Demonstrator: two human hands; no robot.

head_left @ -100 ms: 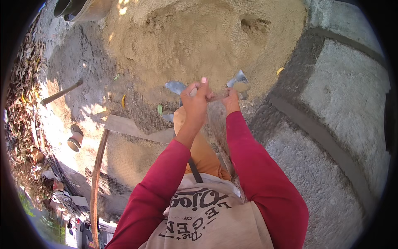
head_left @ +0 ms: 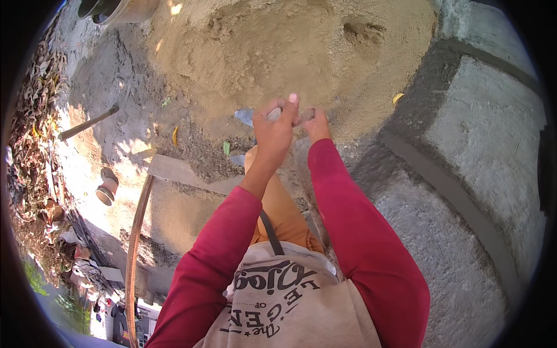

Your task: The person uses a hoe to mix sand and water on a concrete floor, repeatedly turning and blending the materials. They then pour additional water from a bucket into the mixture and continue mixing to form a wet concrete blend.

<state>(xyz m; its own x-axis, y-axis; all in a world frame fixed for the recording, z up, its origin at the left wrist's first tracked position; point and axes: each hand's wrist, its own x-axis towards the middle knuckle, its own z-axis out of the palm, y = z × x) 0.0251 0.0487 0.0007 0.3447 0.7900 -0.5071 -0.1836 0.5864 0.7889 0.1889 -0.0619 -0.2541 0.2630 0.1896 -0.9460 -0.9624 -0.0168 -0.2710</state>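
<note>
At frame centre, the left hand and right hand clench together around a grey tool, apparently gripping it over the sand pile; working it needs firm, steady grip.

Both arms in red sleeves reached forward from lower edge, converging at centre. Left hand closed in fist, thumb up, wrist slightly bent. Right hand just beside it, touching, fingers curled shut, mostly hidden behind left. Right elbow more bent than left.
</note>
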